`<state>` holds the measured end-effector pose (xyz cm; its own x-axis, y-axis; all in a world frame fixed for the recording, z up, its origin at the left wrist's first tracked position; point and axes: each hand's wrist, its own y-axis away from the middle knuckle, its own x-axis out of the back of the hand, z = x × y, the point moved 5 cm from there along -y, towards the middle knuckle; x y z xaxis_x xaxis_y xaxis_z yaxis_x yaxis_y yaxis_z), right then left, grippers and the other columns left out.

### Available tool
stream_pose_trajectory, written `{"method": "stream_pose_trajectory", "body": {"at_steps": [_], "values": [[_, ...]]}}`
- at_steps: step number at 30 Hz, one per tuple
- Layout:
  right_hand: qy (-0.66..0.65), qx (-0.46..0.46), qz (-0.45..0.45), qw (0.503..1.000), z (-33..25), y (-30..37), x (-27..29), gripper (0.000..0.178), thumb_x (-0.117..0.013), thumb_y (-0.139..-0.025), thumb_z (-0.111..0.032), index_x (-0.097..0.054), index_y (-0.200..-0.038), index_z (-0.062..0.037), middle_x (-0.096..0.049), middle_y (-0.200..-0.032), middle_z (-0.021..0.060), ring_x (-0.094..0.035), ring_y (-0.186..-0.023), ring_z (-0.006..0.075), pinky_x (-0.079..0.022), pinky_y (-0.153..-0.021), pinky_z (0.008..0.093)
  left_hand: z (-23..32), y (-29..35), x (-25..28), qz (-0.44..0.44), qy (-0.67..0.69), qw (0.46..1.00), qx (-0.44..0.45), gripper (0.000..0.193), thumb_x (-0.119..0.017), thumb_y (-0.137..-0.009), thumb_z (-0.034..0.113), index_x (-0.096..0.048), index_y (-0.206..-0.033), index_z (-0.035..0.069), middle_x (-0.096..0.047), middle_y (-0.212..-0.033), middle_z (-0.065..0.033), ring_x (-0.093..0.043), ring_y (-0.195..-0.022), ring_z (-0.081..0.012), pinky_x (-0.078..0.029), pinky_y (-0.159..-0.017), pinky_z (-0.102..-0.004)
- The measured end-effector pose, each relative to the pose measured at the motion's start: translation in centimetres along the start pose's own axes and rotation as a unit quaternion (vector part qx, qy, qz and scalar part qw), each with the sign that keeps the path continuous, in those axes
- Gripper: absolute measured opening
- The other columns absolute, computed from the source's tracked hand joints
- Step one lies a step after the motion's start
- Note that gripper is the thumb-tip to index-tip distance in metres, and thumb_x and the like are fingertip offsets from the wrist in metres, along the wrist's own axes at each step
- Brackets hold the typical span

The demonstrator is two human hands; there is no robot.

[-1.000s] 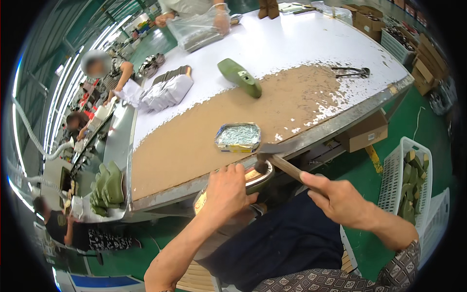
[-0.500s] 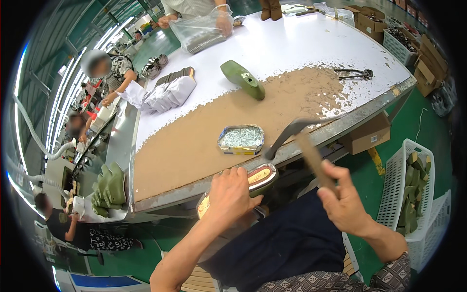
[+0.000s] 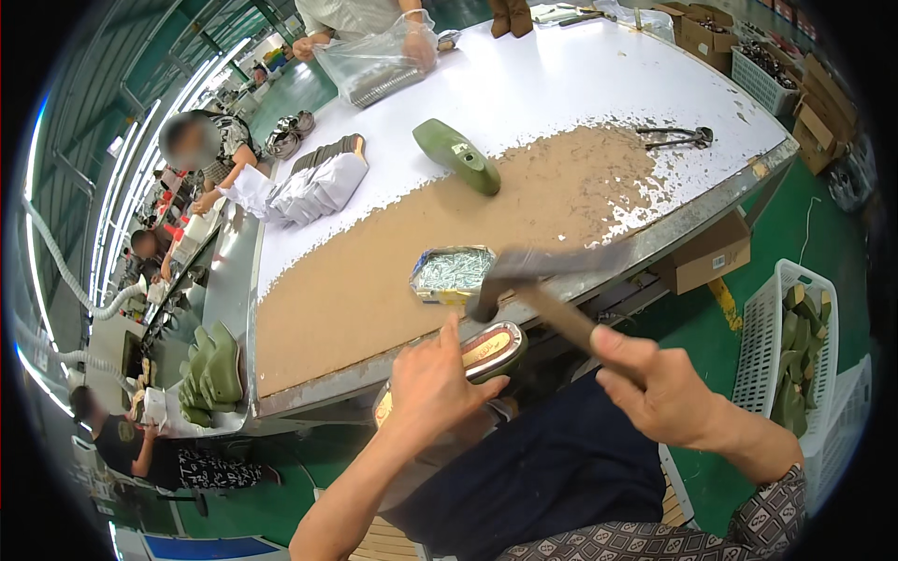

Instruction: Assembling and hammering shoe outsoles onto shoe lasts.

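Note:
A green shoe last (image 3: 513,363) lies sole up at the table's near edge, with a tan insole on its bottom and a pale edge around it. My left hand (image 3: 432,379) grips it across the middle, index finger stretched forward and thumb on the near side. In my right hand (image 3: 659,385) is a hammer (image 3: 559,320), held by its wooden handle. The blurred dark head hangs just above the heel end of the last, apart from it. Close beyond stands a small cut-down container (image 3: 442,298) of thin silvery nails.
Another green last (image 3: 456,155) and metal pincers (image 3: 675,139) lie on the worn tabletop (image 3: 355,290). Stacked insoles with white paper (image 3: 318,187) sit far left. Several green lasts (image 3: 213,369) stand at the left; a white basket (image 3: 762,346) holds more at right. Co-workers are beyond.
The hammer head has swung down and left toward the last. My left index finger has stretched out forward. The whole view has shifted slightly.

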<state>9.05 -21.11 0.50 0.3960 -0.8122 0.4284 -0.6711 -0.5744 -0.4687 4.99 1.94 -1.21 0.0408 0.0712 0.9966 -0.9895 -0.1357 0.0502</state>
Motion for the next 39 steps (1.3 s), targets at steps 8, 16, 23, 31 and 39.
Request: {"method": "stream_pose_trajectory", "body": {"at_steps": [8,16,23,31,39], "values": [[0.354,0.078,0.004,0.932,5.3,-3.5,1.0,0.044,-0.061,-0.085,-0.01,-0.057,-0.127,-0.0229,-0.051,-0.064,0.0059,-0.053,-0.046,0.0256,-0.044,-0.04,0.0388,-0.3,-0.9,1.1,-0.073,-0.011,0.997,-0.035,0.062,-0.074,-0.067,0.045,-0.055,-0.111,0.006,-0.068,-0.089,-0.0149,-0.066,-0.08,-0.0329,-0.05,-0.068,-0.0431],[0.471,0.006,0.038,0.882,16.0,-6.0,3.9,0.041,-0.062,-0.08,-0.008,-0.056,-0.122,-0.0069,-0.054,-0.093,0.0184,-0.053,-0.095,0.0346,-0.042,-0.077,0.0437,-11.4,4.8,8.8,0.286,0.369,0.882,0.055,0.057,-0.083,-0.069,0.012,-0.053,-0.116,0.006,-0.065,-0.11,-0.0147,-0.064,-0.101,-0.0222,-0.05,-0.091,-0.0338],[0.117,-0.104,0.002,0.988,15.6,-18.3,-3.5,0.058,-0.066,-0.082,-0.018,-0.047,-0.134,-0.0008,-0.053,-0.125,0.0218,-0.053,-0.113,0.0364,-0.04,-0.099,0.0409,-24.4,6.8,3.2,0.568,0.389,0.722,0.069,0.06,-0.081,-0.072,0.003,-0.047,-0.122,0.007,-0.054,-0.127,-0.0156,-0.056,-0.114,-0.0247,-0.047,-0.097,-0.0347],[0.1,-0.125,-0.034,0.987,19.0,-28.7,-9.7,0.053,-0.062,-0.081,-0.021,-0.05,-0.127,0.0023,-0.062,-0.112,0.0174,-0.06,-0.103,0.0289,-0.049,-0.091,0.0399,-34.1,13.3,-3.5,0.549,0.3,0.677,0.388,0.056,-0.083,-0.07,0.025,-0.053,-0.11,0.002,-0.064,-0.103,-0.017,-0.063,-0.095,-0.0298,-0.049,-0.081,-0.039],[-0.238,-0.183,-0.084,0.95,4.9,-26.5,-22.7,0.043,-0.065,-0.083,-0.021,-0.054,-0.117,0.0022,-0.062,-0.093,0.0085,-0.062,-0.071,0.0169,-0.054,-0.064,0.0316,-36.9,15.1,-5.0,0.589,0.249,0.639,0.428,0.044,-0.077,-0.079,0.022,-0.051,-0.106,-0.001,-0.064,-0.091,-0.0181,-0.063,-0.088,-0.0313,-0.047,-0.08,-0.0415]]}}
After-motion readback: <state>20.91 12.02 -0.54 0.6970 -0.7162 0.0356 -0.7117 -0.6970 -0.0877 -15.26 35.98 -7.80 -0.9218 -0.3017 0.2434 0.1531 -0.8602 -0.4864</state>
